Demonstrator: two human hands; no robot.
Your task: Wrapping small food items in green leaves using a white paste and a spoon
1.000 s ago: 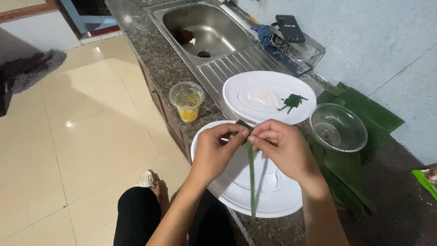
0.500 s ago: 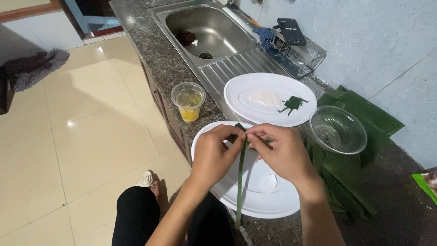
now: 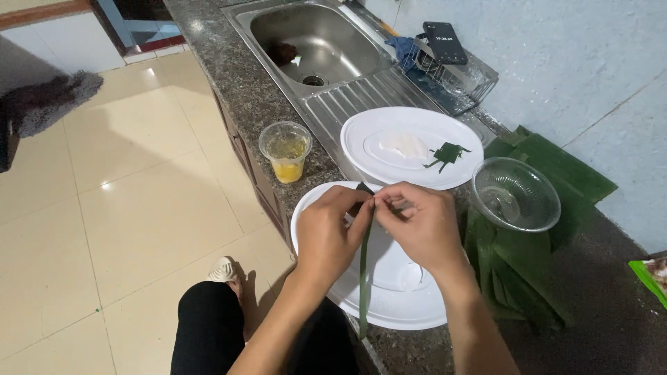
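While pinched, both hands (image 3: 375, 229) hold leaf strip (image 3: 363, 278)

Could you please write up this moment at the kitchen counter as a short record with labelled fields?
Left hand: left hand pinches the top of a green leaf strip.
Right hand: right hand pinches the same strip beside it.
Strip: hangs down over the near white plate.
Far white plate: holds a small folded leaf piece.
Right of plates: glass bowl on banana leaves.
Left of plates: plastic cup with yellow liquid.
Behind: steel sink.
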